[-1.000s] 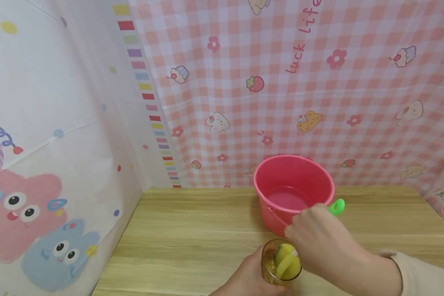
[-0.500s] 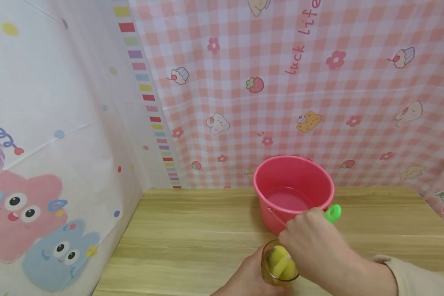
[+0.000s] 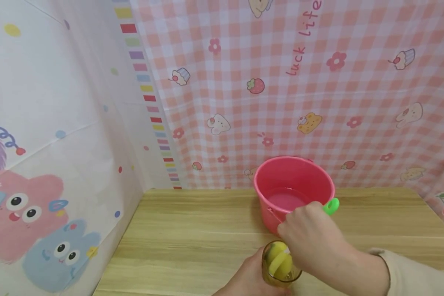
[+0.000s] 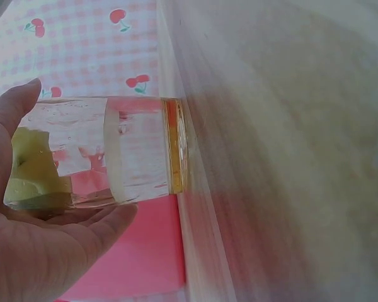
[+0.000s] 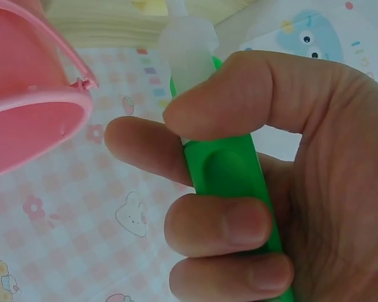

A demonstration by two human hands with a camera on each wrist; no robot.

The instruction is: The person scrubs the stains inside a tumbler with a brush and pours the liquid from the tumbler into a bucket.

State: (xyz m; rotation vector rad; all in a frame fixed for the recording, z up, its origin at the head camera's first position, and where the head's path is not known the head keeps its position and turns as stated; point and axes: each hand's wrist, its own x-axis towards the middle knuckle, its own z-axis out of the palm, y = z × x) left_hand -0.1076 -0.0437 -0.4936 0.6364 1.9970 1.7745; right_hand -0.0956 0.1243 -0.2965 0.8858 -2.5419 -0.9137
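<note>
Glass: a clear, amber-tinted drinking glass (image 4: pixel 142 148) at 5 o'clock in the head view, near the wooden tabletop (image 3: pixel 192 230).
Inside it: a yellow sponge brush head (image 3: pixel 280 265), well below the rim.
Left hand (image 3: pixel 249 274): at the glass's 8 to 9 o'clock, holding its wall.
Right hand (image 3: pixel 316 238): at 2 o'clock, fingers and thumb round the brush's green plastic handle (image 5: pixel 230 167).
Bucket: pink plastic pail (image 3: pixel 269 218) at the glass's 12 o'clock; its bottom shines, whether from liquid cannot be told.
</note>
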